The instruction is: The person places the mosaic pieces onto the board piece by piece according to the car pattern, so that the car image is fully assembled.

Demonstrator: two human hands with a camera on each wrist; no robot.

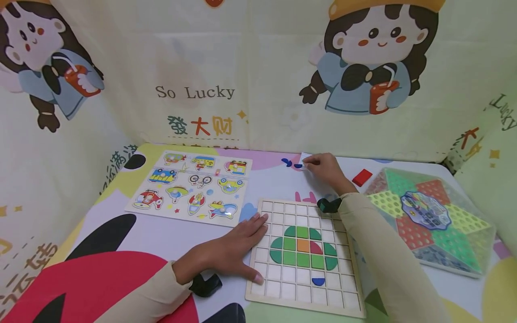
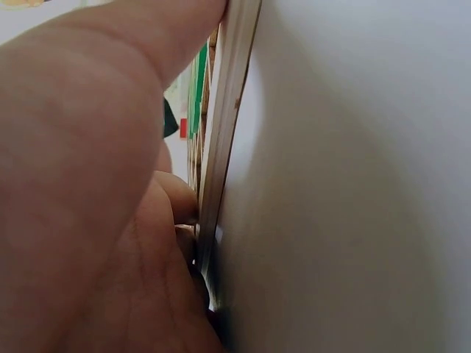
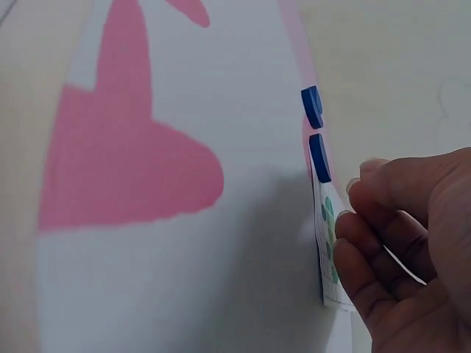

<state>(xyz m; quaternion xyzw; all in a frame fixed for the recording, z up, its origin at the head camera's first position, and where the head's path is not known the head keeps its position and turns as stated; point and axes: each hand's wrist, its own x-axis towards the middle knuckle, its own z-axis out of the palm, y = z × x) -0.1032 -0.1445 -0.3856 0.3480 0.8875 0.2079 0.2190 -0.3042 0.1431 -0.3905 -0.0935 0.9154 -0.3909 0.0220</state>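
Observation:
My left hand (image 1: 232,249) rests with spread, nearly straight fingers on the left edge of a wooden grid board (image 1: 269,287). In the left wrist view, its thumb (image 2: 169,29) lies along the board's side. On the board, green, orange and red pieces form a rounded shape, and one blue half-round piece (image 1: 318,281) sits lower down. My right hand (image 1: 325,169), fingers loosely bent, is at a small white card (image 3: 335,294) with a green picture. Blue pieces (image 3: 320,158) lie just beside these fingertips; nothing shows between finger and thumb.
A peg puzzle board (image 1: 190,188) with vehicle pictures lies on the left. On the right are a red block (image 1: 362,177) and a hexagonal game board (image 1: 432,220) under clear wrapping. A printed cloth wall (image 1: 266,89) rises behind the table.

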